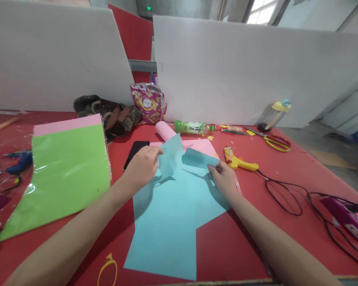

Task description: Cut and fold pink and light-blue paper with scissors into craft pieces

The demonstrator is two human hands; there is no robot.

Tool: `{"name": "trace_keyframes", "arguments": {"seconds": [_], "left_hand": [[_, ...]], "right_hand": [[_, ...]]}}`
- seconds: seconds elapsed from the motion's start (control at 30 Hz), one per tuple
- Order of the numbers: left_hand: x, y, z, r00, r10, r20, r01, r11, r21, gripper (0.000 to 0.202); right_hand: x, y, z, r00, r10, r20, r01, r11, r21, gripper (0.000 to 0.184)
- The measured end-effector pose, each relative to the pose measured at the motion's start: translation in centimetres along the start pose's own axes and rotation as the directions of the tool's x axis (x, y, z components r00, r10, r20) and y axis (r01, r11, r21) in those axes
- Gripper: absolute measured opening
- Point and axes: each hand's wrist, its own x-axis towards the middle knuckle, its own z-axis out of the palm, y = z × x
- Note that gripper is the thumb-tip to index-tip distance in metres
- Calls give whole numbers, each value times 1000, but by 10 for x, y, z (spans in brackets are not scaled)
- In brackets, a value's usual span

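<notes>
My left hand (143, 165) pinches a thin light blue paper piece (171, 157) by its left edge and holds it raised. Between the thumb and fingers of my right hand (224, 178) is a curled blue paper strip (199, 159). Both pieces hover over larger light blue paper sheets (170, 234), which overlap on the red table and carry the shadows of my hands. Pink paper (201, 146) shows from under the blue sheets at the back. Beside my left wrist lies a black phone (135, 153), partly covered by the hand.
A yellow glue gun (240, 162) with a black cord lies right of my right hand. Scissors (277, 143), a bottle (193, 127) and a snack bag (149, 104) sit farther back. Green paper (71, 171) lies left, a yellow paper ring (107, 270) in front, a purple power strip (347, 218) right.
</notes>
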Motion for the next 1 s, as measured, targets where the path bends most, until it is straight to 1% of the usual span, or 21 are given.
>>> {"name": "trace_keyframes", "arguments": {"seconds": [0.07,0.1,0.17,0.27,0.3,0.37,0.47,0.57,0.67,0.73,0.77,0.83,0.9,1.0], "left_hand": [[0,0,-5,997,23,-79,-18,998,67,18],[0,0,-7,994,7,-106,0,998,67,16],[1,0,-9,988,-52,-145,55,998,18,11],[1,0,-9,970,-143,-197,134,989,-59,9],[1,0,-9,965,-155,-213,143,987,-72,8],[0,-1,-6,965,-147,-218,124,986,-115,5],[-2,0,-1,979,-121,-162,78,965,-252,3],[-3,3,3,996,-86,-35,65,916,-396,2],[-3,7,5,996,-16,85,56,867,-496,8],[-4,9,5,994,16,113,47,846,-530,12],[-5,9,6,995,4,97,50,838,-544,15],[-5,9,8,996,-87,13,80,828,-555,19],[-5,6,13,977,-195,-92,113,825,-553,25],[-3,-3,21,947,-233,-220,86,846,-526,30]], "right_hand": [[0,0,1,1000,31,-2,-30,998,53,17],[-1,0,1,999,44,-7,-43,996,79,17],[-1,-2,0,997,65,-30,-61,990,130,16],[-1,-4,-2,990,96,-100,-74,977,202,16],[-1,-4,-2,986,107,-129,-77,972,221,17],[-1,-5,-4,975,125,-183,-77,965,252,17],[0,-3,-5,963,137,-232,-66,955,290,17],[3,-1,-8,950,141,-279,-45,945,325,19],[6,-2,-11,934,133,-332,-7,936,353,19],[8,-5,-12,931,127,-344,8,931,365,19],[8,-6,-13,931,126,-343,11,928,371,18],[9,-7,-13,931,129,-341,12,924,382,18],[8,-9,-14,932,134,-338,9,921,388,17],[7,-11,-15,934,141,-330,-2,921,390,17]]}}
